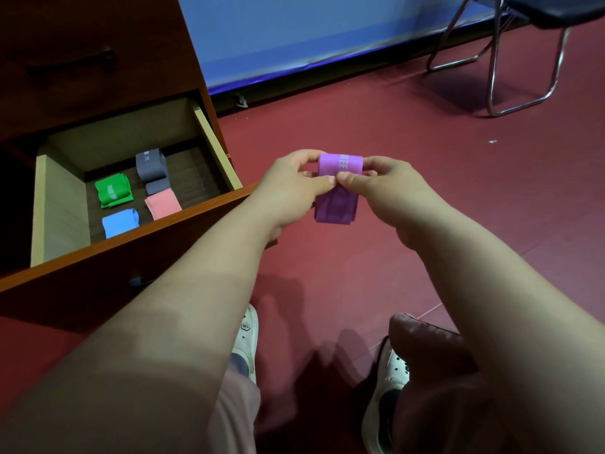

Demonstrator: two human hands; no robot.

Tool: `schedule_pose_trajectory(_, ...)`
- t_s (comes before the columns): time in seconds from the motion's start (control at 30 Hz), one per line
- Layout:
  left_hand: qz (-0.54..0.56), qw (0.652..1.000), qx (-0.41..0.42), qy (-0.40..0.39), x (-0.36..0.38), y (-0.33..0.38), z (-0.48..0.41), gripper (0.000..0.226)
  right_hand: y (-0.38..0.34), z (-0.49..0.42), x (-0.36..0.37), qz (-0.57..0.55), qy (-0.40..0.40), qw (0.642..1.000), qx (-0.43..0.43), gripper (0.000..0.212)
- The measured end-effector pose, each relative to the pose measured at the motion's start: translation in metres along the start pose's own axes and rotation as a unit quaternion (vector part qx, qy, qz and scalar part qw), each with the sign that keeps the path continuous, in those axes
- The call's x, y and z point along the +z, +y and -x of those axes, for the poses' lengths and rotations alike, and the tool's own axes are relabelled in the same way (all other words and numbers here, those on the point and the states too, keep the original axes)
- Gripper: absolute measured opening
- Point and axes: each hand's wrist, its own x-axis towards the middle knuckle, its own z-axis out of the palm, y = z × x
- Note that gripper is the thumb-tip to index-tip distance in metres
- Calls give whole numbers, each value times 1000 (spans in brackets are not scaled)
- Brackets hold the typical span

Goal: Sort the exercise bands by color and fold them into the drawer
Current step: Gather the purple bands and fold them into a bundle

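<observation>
Thumb and fingers of the left hand point(291, 186) and right hand point(384, 188) pinch the purple exercise band point(340, 163) at centre frame, thumbs tip to tip, its top doubled over and lower end hanging, likely to line up the layers. Both forearms reach forward from the bottom edge, just right of the open drawer point(216, 149), where a green band point(113, 191), a grey band point(151, 165), a pink band point(162, 203) and a blue band point(119, 222) lie folded apart.

Both forearms are bare from the lower frame edge up to the left hand point(288, 188) and right hand point(386, 188) at centre. Pale pink trousers point(235, 417) cover the legs at the bottom. The feet wear white perforated clogs point(383, 404). The left one carries a round charm point(246, 326) reading "Hi", over a grey sock point(237, 362).
</observation>
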Motion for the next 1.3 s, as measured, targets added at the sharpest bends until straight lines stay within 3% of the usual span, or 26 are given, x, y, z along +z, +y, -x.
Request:
schedule_pose_trajectory(0.27,42,999,-24,-2,2,8,1,37,-1,-2,4,24,13,1000,9,29)
schedule_pose_trajectory(0.5,81,995,-11,48,-2,8,0,43,-4,1,10,-72,-7,994,80,51)
schedule_pose_trajectory(0.73,130,989,-15,66,0,10,0,37,-12,9,12,-151,-47,979,130,39)
schedule_pose_trajectory(0.93,155,984,-15,88,3,11,0,25,-10,9,18,-149,-57,980,123,46)
schedule_pose_trajectory(1.17,122,985,14,120,5,13,3,27,-9,10,20,-167,-76,976,114,38)
schedule_pose_trajectory(1.3,132,984,16,121,13,14,6,25,-11,10,23,-189,-47,975,106,32)
